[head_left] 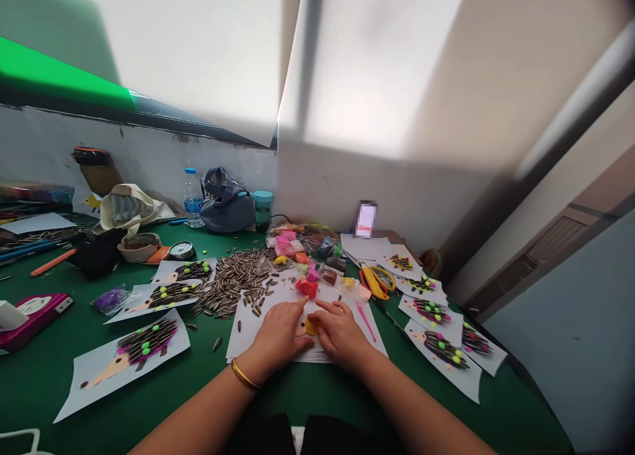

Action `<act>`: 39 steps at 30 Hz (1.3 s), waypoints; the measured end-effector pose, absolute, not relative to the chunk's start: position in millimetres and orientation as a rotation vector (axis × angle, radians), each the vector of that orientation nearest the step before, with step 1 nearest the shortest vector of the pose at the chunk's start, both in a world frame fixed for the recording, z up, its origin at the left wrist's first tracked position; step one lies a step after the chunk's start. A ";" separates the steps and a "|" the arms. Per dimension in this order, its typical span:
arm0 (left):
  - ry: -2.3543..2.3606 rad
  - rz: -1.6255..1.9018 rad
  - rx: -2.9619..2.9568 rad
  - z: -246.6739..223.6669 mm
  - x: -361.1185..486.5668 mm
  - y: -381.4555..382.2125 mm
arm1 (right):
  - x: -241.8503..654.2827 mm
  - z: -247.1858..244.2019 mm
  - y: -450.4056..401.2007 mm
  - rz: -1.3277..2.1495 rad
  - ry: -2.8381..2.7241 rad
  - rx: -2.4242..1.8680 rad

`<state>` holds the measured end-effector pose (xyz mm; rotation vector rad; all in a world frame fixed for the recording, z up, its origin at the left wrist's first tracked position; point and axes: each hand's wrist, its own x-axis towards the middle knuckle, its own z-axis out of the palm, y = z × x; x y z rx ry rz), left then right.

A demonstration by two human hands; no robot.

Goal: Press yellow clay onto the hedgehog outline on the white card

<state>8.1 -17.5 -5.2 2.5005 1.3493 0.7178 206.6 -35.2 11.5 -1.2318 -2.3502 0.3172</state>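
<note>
Head view: a green counter (211, 366) carries a paper stack (243, 344), with a pale wall (312, 190) rising beyond the stack. A piece of yellow clay (311, 327) lies on the stack, between both hands. The left hand (278, 332) has its grip spread, thumb apart; the right hand (342, 336) touches the clay, though whether its grip closes cannot be told. Seeds (231, 283) heap left of the stack; hedgehog pictures (469, 374) lie right of it.

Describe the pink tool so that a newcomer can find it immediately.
On the green table, find the white paper stack. The pink tool lies there, right of the right hand, long and thin, unlike the pink lumps beyond.
</note>
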 end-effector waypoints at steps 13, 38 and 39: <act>1.351 0.717 2.481 -4.1 8.1 -17.0 | 210.9 5.9 -31.5 0.444 -2.245 -1.232; 1.357 0.687 2.509 -5.9 7.4 -15.8 | 208.4 9.4 -28.0 0.550 -2.214 -1.211; 1.361 0.678 2.508 -5.2 7.5 -16.1 | 209.4 8.9 -27.4 0.557 -2.195 -1.205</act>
